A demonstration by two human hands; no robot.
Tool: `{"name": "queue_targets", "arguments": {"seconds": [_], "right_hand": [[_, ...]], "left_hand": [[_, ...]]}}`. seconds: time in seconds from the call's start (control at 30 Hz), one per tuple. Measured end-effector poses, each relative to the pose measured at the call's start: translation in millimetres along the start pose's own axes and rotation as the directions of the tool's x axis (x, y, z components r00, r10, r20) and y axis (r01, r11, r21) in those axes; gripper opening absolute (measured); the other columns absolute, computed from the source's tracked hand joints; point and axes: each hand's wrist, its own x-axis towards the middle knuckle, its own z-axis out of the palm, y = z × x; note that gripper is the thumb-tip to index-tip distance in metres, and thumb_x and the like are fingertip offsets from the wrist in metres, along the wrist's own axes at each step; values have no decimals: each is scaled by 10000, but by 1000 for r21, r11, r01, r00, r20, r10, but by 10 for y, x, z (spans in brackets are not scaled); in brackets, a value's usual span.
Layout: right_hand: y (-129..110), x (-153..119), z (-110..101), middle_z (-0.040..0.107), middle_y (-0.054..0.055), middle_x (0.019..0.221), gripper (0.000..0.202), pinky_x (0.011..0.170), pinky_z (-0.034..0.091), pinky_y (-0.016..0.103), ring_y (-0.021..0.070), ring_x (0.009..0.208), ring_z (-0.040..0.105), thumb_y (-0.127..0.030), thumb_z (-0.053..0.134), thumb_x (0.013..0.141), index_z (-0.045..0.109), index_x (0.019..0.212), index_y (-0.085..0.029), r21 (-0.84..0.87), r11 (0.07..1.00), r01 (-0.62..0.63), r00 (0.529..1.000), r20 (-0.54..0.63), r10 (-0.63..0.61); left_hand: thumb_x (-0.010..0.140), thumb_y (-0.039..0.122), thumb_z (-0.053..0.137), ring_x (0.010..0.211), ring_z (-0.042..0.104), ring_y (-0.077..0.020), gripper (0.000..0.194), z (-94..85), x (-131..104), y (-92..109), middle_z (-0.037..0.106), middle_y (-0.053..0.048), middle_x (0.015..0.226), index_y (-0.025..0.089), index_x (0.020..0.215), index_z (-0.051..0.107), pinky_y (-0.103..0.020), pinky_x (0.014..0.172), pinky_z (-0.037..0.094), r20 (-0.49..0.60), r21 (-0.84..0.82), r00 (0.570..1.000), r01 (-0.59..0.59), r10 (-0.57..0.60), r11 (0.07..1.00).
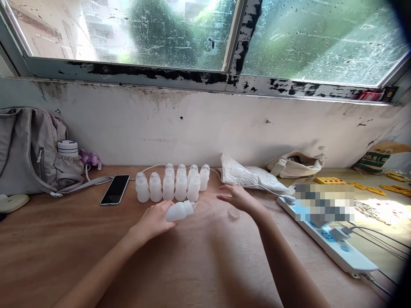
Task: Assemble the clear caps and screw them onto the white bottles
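My left hand point(156, 220) is wrapped round a small frosted white bottle point(179, 211), which it tilts on its side with the neck and clear tip facing right. Just behind it, several like bottles point(168, 188) stand upright in a cluster, topped with clear domed caps. Over the table to the right, my right hand point(239, 198) has its fingers stretched out and holds nothing. Below that hand lies a clear round piece point(234, 213), perhaps a cap, on the wooden tabletop point(199, 265).
A phone point(115, 190) and a grey backpack point(35, 149) are at the left. Behind my right hand lies a white plastic bag point(250, 173), near a cloth pouch point(297, 164). A power strip point(334, 244) with cables runs along the right; yellow pieces point(330, 180) lie beyond it.
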Motion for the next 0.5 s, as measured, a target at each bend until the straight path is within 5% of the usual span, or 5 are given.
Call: {"name": "queue_targets", "arguments": {"seconds": [0.17, 0.3, 0.4, 0.5], "right_hand": [[427, 88, -58, 619, 100, 820, 223, 615, 462, 332, 249, 761, 592, -138, 708, 498, 611, 697, -165, -48, 959, -278, 955, 96, 281], [430, 76, -9, 584, 38, 546, 216, 387, 421, 276, 179, 446, 557, -112, 708, 479, 585, 652, -146, -12, 937, -348, 921, 183, 344], [238, 37, -37, 614, 39, 605, 188, 400, 426, 235, 148, 473, 574, -218, 695, 574, 607, 725, -148, 142, 958, -249, 941, 268, 205], [-54, -42, -94, 635, 53, 705, 253, 472, 456, 231, 150, 588, 605, -366, 597, 710, 618, 853, -158, 426, 904, -45, 945, 312, -100]], "left_hand": [[554, 271, 647, 648, 551, -196, 207, -44, -9, -54, 582, -5, 765, 235, 748, 586, -241, 519, 293, 5, 80, 1000, -1, 1, 997], [541, 261, 651, 663, 552, -199, 216, -57, -12, -51, 581, -5, 778, 233, 746, 589, -236, 517, 284, 19, 75, 1000, -20, 18, 997], [545, 258, 651, 634, 541, -193, 171, -114, -20, -13, 580, 0, 728, 232, 703, 589, -237, 504, 272, 28, 48, 1000, -12, 11, 999], [516, 272, 680, 572, 520, -178, 152, -200, -38, 46, 567, 16, 631, 232, 631, 590, -238, 488, 260, -11, -120, 1000, 17, -19, 993]]}}
